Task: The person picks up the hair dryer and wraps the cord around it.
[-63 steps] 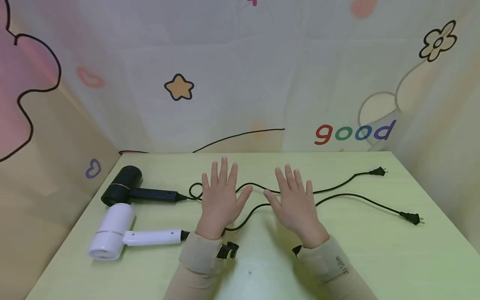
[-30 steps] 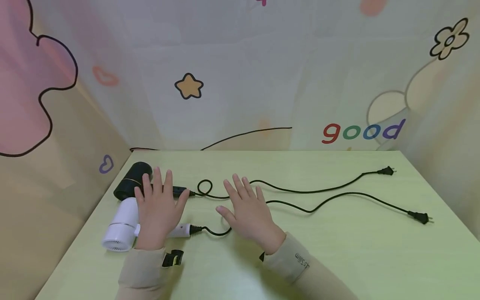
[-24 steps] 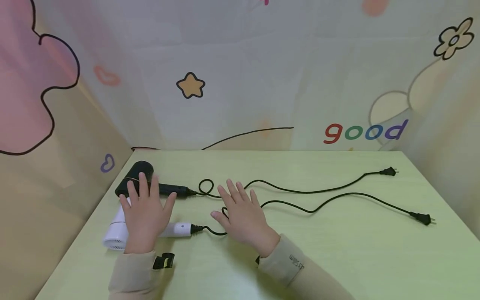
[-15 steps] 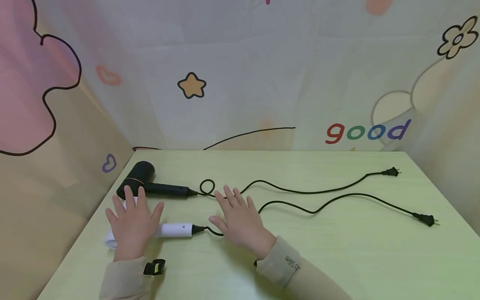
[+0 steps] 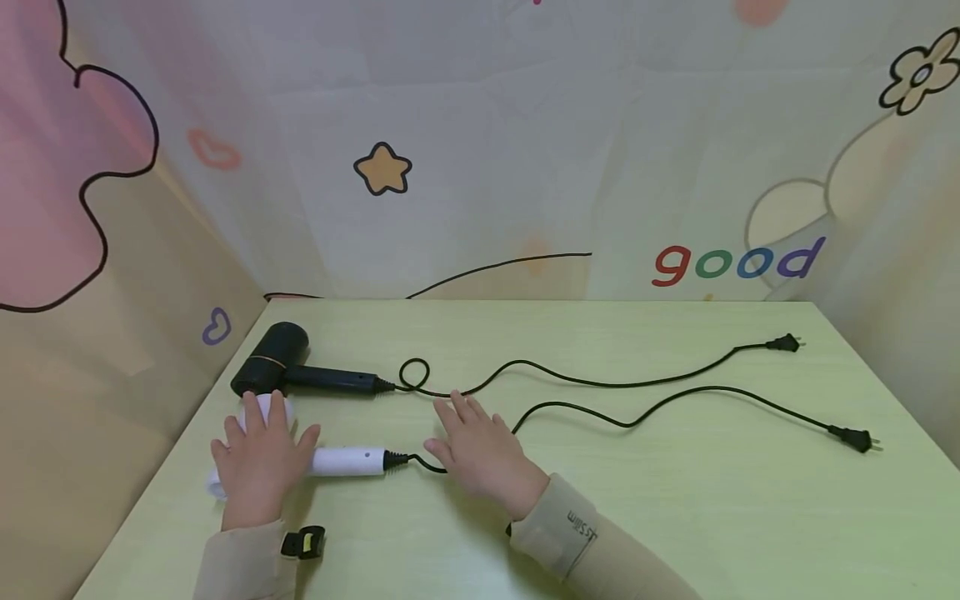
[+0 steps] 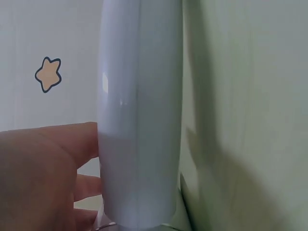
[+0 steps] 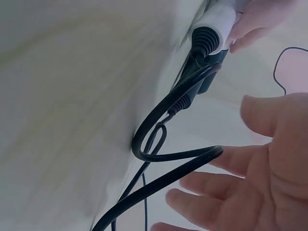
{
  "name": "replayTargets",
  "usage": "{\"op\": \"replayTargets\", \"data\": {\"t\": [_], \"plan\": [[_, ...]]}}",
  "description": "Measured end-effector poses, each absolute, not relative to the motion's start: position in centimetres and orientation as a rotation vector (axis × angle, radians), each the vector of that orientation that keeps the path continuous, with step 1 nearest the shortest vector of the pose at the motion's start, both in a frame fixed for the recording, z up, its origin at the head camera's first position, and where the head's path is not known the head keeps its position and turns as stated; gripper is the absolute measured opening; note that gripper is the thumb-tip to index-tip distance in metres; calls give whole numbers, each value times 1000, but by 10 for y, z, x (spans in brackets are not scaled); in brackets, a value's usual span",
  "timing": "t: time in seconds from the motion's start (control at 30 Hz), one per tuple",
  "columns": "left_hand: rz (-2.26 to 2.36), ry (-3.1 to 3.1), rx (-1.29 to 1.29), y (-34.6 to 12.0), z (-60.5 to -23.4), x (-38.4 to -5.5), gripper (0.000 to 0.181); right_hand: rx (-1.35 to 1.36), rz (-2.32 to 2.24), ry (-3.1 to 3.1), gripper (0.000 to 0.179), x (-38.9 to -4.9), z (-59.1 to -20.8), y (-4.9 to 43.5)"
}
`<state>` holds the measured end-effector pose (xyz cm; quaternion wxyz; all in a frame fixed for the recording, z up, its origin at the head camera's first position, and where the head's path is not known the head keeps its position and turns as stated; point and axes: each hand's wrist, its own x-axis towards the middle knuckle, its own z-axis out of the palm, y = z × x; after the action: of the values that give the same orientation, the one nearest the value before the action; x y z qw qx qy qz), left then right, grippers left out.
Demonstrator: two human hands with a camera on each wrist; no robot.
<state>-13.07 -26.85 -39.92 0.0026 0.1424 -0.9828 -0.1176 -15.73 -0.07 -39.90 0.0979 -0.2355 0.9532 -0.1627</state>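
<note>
A white hair dryer (image 5: 347, 462) lies at the left of the table, its head mostly hidden under my left hand (image 5: 262, 458). The fingers of that hand are spread over the dryer's head, thumb toward the handle. In the left wrist view the white handle (image 6: 139, 115) fills the middle, with the thumb tip right at its side. My right hand (image 5: 487, 454) hovers over the white dryer's black cord (image 5: 573, 406), fingers extended. The right wrist view shows the looping cord (image 7: 166, 185) close by the fingers, none curled round it. Behind lies a black hair dryer (image 5: 333, 379).
The black dryer's cord (image 5: 600, 384) makes a small loop and runs right to a plug (image 5: 783, 342). The white dryer's plug (image 5: 855, 438) lies nearer the right edge. A printed cloth (image 5: 480, 167) hangs behind the pale table (image 5: 675, 533).
Both hands have moved left from mid-table. The left hand has come down onto the white dryer's head; the right hand has shifted to the cord near its handle. The camera view has turned slightly left.
</note>
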Motion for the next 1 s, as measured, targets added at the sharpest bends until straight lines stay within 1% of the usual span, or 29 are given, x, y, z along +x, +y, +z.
{"op": "replayTargets", "data": {"t": [0.17, 0.27, 0.37, 0.5, 0.6, 0.7, 0.83, 1.0], "plan": [[-404, -3088, 495, -276, -398, -131, 76, -660, -516, 2788, 58, -157, -401, -1], [-454, -3116, 516, -280, -397, -131, 78, -660, -509, 2785, 55, -156, -401, -1], [-511, -3137, 547, -286, -396, -130, 82, -689, -503, 2802, 50, -156, -400, 0], [-621, -3167, 599, -301, -395, -129, 91, -733, -503, 2846, 38, -154, -397, 2], [-706, -3206, 581, -315, -396, -128, 100, -732, -492, 2868, 31, -154, -395, 3], [-788, -3221, 555, -324, -396, -128, 103, -709, -513, 2872, 25, -155, -396, 4], [-862, -3187, 561, -325, -396, -127, 98, -699, -560, 2873, 13, -157, -397, 6], [-913, -3146, 566, -323, -398, -124, 94, -733, -574, 2888, 14, -157, -394, 12]]}}
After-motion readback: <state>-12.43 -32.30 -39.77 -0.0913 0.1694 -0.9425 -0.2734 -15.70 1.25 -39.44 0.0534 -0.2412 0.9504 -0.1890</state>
